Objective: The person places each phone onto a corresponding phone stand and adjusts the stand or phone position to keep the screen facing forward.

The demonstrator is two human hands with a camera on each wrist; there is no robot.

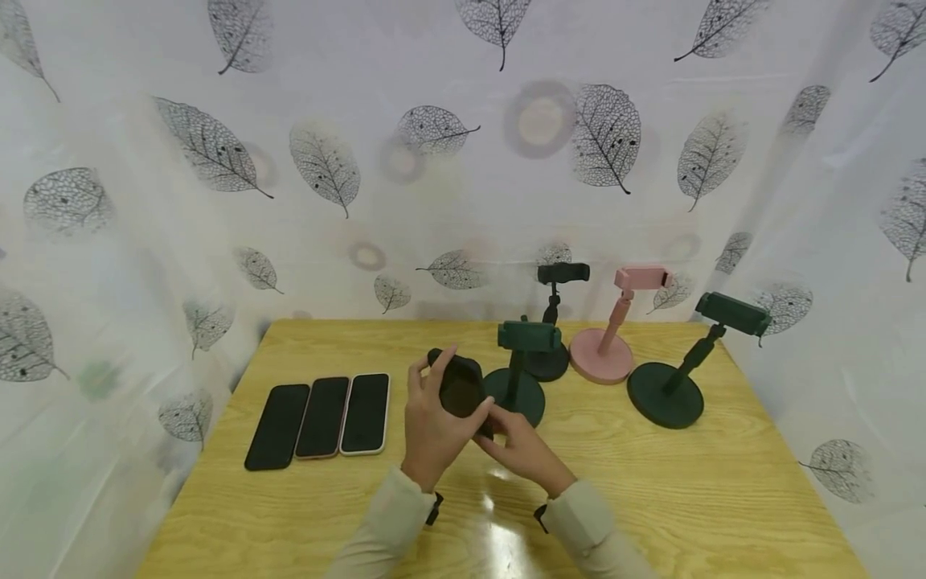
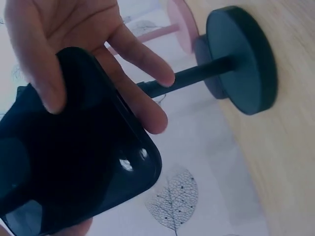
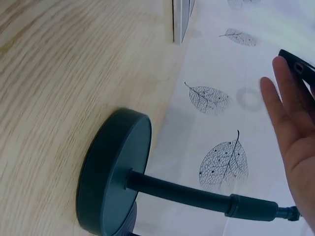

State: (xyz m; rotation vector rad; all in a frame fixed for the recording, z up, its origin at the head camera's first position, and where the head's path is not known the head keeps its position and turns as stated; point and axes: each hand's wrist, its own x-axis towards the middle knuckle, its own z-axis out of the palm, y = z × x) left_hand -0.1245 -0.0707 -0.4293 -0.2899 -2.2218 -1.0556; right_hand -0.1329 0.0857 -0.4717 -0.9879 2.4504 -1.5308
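Note:
A black smartphone [image 1: 460,388] is held tilted above the table between both hands. My left hand [image 1: 437,424] grips it by its edges, fingers on the upper left side and thumb at the lower right. At the phone's lower right corner my right hand [image 1: 526,452] pinches the edge, close to the left thumb. In the left wrist view the glossy phone face [image 2: 93,152] fills the lower left. Only a dark end of the phone [image 3: 301,68] shows in the right wrist view, beside the right fingers. Just behind the hands stands a dark green phone stand [image 1: 529,338].
Three phones [image 1: 319,418] lie side by side on the wooden table [image 1: 239,515] at left. Behind and right stand a black stand [image 1: 563,273], a pink stand [image 1: 602,355] and another green stand [image 1: 665,395]. A leaf-patterned curtain [image 1: 448,209] hangs round the table.

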